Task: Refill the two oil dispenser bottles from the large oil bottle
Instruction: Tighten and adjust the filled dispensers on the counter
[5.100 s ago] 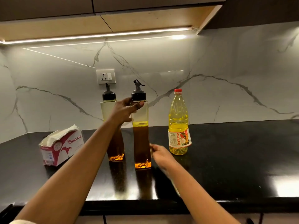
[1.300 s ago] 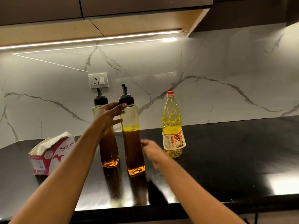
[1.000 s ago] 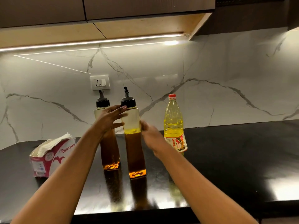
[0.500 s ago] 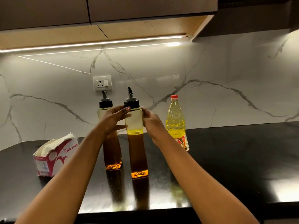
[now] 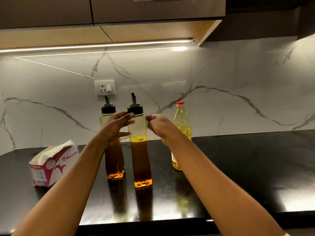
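front dispenser (image 5: 141, 147): dark oil up to about two thirds, black spout cap, upright on table (image 5: 238, 167), just right of second dispenser (image 5: 113, 150)
left hand (image 5: 117, 126): fingers wrapped round its neck
right hand (image 5: 158, 124): curled, now up at its shoulder, was lower
big bottle (image 5: 182, 126): right of it, capped

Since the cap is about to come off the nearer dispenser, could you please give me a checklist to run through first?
1. Nearer dispenser bottle upright on the countertop: ok.
2. Left hand steadying its upper body: ok.
3. Right hand has a grip on its black cap: not ok, it sits below the cap, at the shoulder.
4. Room for more oil: ok, its upper part is empty.
5. Large oil bottle within reach, red cap on: ok.
6. Tissue box stands apart from the bottles: ok.
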Demonstrator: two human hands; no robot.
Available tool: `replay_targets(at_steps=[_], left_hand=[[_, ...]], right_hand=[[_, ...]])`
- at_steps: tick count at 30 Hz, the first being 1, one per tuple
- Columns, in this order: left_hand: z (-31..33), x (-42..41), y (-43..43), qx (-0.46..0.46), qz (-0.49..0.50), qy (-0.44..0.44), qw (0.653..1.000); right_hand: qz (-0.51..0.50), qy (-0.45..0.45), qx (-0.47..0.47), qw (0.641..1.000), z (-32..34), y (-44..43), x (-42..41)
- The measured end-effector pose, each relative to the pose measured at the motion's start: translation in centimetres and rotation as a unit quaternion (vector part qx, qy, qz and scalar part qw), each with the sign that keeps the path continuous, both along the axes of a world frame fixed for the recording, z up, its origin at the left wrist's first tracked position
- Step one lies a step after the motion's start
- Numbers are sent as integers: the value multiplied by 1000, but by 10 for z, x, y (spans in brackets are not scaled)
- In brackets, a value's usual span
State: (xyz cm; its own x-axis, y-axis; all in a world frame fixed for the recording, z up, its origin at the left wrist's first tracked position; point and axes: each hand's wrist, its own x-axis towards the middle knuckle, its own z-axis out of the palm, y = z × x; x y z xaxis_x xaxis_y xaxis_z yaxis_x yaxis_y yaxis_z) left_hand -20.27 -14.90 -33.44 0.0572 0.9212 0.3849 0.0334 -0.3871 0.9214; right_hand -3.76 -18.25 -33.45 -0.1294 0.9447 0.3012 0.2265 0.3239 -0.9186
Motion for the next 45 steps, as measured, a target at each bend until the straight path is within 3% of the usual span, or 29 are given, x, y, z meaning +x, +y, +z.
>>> replay_targets(at_steps=[2,4,7,10,14,17,19,24,26,28,32,36,39,42,45], left_hand=[[0,0,1,-2,-3,6,1000],[-1,0,1,-2,-3,0,1000],[-2,1,0,-1,-8,-11,1000],[-1,1,0,2,-9,-5,1000],[-2,-1,1,-1,-3,-1,1000],[-2,-3,2,-5,1,10,1000],[-3,-4,2,-7,1,10,1000],[-3,2,-1,0,-5,-3,1000],[-3,4,-2,2,-4,-4,1000],[-3,3,-2,1,-4,-5,1000],[-3,-1,1,-2,-2,11,1000],[-2,-1,0,-8,-6,17,1000],[-2,0,-2,-11,-13,2,1000],[-3,3,-4,-13,-15,-8,1000],[-3,4,-6,-14,-13,-17,1000]], right_hand=[[-8,-1,42,999,4,-5,0],[-5,-18,27,999,-25,-7,2],[6,-105,-133,986,-105,-9,0],[-27,-173,-190,966,-134,-6,-2],[-19,25,-63,997,-59,-12,-6],[-37,40,42,998,-10,-11,-9],[-31,9,49,998,-13,-10,-8],[3,-153,-159,975,-126,-12,5],[-22,-181,-196,964,-140,-8,5],[-35,-159,-158,974,-115,-1,2],[-31,-3,-28,999,-21,1,-1],[-39,-40,75,996,0,-1,-2],[-10,-85,-32,996,-77,4,-1],[-11,-178,-165,970,-159,20,-3],[-23,-74,-149,986,-143,13,-3]])
